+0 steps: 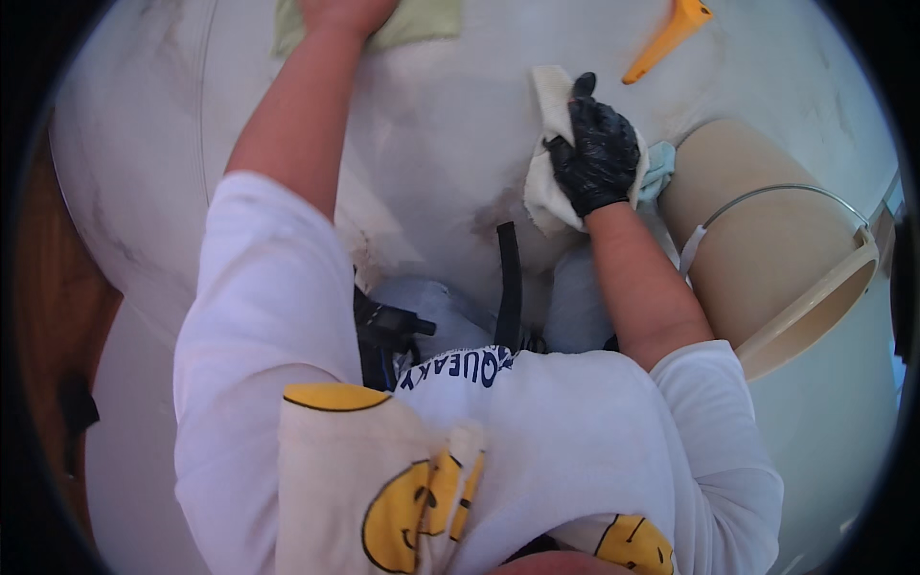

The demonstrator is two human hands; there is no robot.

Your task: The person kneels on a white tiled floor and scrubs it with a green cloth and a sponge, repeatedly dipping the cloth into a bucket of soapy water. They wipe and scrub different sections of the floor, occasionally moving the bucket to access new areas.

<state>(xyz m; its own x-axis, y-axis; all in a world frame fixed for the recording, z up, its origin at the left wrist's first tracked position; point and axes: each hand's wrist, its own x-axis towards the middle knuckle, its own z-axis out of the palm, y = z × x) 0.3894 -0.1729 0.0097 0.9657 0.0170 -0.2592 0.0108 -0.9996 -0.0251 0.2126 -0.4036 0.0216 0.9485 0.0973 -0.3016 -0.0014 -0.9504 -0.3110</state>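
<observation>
My left hand [351, 13] is bare and cut off by the top edge of the picture. It rests on a pale green cloth [424, 25], with its fingers out of view. A black glove covers my right hand [598, 158], which grips a bunched white cloth [546, 190] against the pale, brown-marked floor [431, 122]. One end of that cloth sticks out past the thumb side. Just beyond the wrist, a light blue cloth [658, 169] lies partly hidden between the glove and a beige bucket [747, 187].
The bucket's wire handle [783, 188] hangs across its side. Near the top right lies an orange-yellow plastic handle [668, 39], cut off by the frame. A black strap [508, 280] hangs between my knees. Brown wood [54, 302] borders the pale floor at left.
</observation>
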